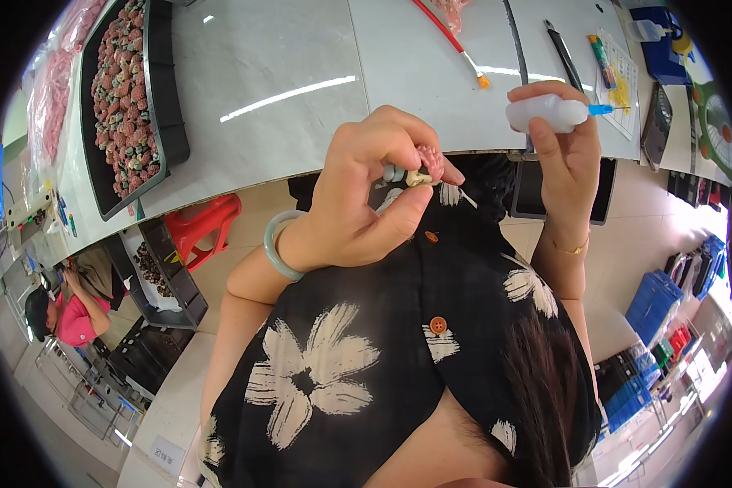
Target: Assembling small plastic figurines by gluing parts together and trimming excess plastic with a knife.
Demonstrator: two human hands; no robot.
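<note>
My left hand, with a pale green bangle at the wrist, is closed in a pinch near the table's front edge. Between its thumb and fingers sits a small figurine with a pink bumpy part and cream and grey parts; the fingers hide some of it. To the right, my right hand is wrapped round a whitish squeeze bottle. This bottle lies tilted nearly sideways, its blue needle tip pointing right, apart from the figurine.
A black tray of pink and dark small pieces stands on the left of the table. Toward the back right lie a red-handled brush, a black pen-like tool and a paint-marked sheet. A person works at far left.
</note>
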